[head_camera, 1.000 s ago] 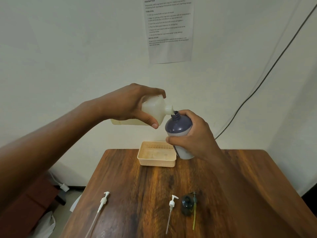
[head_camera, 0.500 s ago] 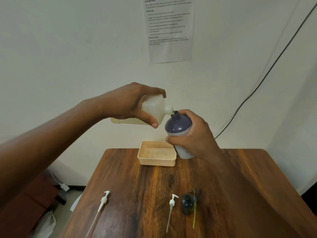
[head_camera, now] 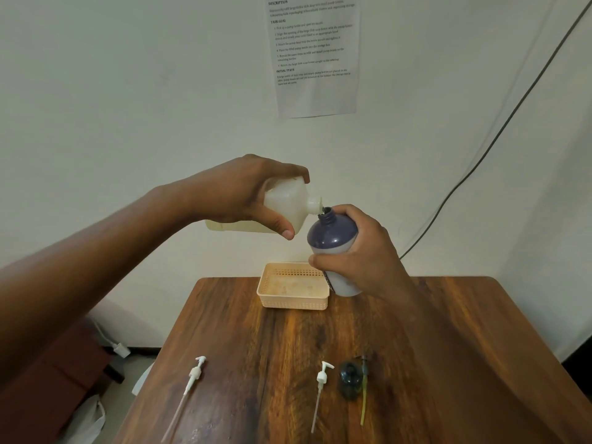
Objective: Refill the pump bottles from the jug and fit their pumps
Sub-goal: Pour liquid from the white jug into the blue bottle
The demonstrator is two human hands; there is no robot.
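My left hand [head_camera: 243,190] grips a translucent white jug [head_camera: 288,205], tipped sideways with its spout at the open mouth of a dark blue and grey pump bottle [head_camera: 331,238]. My right hand [head_camera: 362,254] grips that bottle from the right and holds it tilted above the table's far edge. Yellowish liquid shows in the jug's lower part. On the near table lie a white pump [head_camera: 192,379], a second white pump [head_camera: 322,379], and a small dark bottle [head_camera: 349,379] beside a dark pump with a yellow-green tube [head_camera: 364,389].
A peach perforated basket [head_camera: 293,302] sits at the far edge of the wooden table [head_camera: 416,363], just below the held bottle. An instruction sheet [head_camera: 315,56] hangs on the wall, and a black cable [head_camera: 480,155] runs down the right. Clutter lies on the floor at left.
Both hands hold nearly the same pose. The jug and bottle stay mouth to mouth with only a slight shift.
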